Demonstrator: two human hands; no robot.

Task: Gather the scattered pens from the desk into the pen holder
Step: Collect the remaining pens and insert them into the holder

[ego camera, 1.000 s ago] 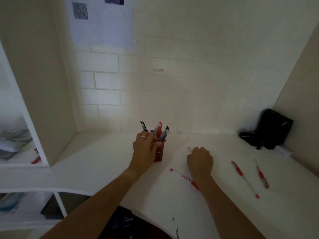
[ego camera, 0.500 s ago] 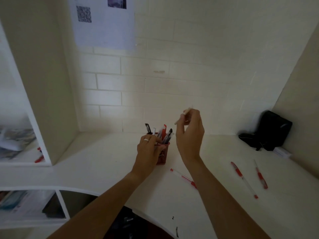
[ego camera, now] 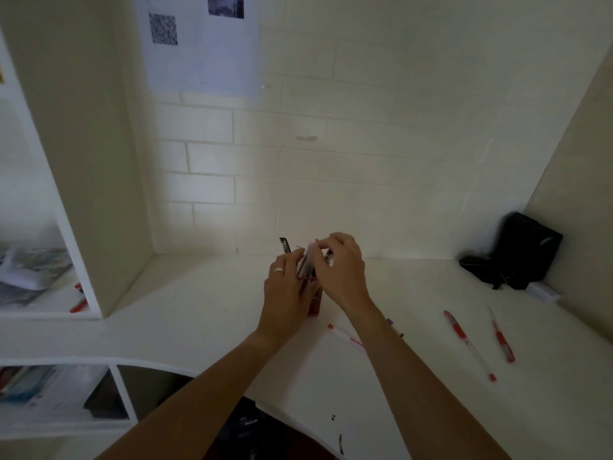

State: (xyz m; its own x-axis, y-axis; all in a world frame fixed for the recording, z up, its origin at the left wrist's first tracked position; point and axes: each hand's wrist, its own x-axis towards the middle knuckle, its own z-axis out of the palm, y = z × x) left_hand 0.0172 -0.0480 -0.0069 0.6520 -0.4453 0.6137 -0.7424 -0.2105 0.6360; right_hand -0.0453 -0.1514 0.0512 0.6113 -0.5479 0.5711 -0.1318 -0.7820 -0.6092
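Head view: my left hand (ego camera: 287, 290) is wrapped round the red pen holder (ego camera: 314, 305), steadying it on the desk (ego camera: 205, 313). My right hand (ego camera: 341, 270) sits right over the holder's mouth, fingers (ego camera: 323, 249) pinched narrow on a blurred pale pen (ego camera: 306, 263). Pen's long axis runs steep, tip angled down twd the opening, so I judge the drop is nearly straight down.

Still on the desk, all right of the holder: a thin red-capped pen (ego camera: 345, 335) just beside it, mostly under my right forearm; two red pens (ego camera: 464, 340) & (ego camera: 502, 336) well apart from it, lying roughly parallel, long axes running away from me. Right hand's the nearer one for all three.

Writing: a sheet (ego camera: 202, 44) on the wall above-left of the holder carries a QR-type square; no text readable. No brand visible on pens or holder.
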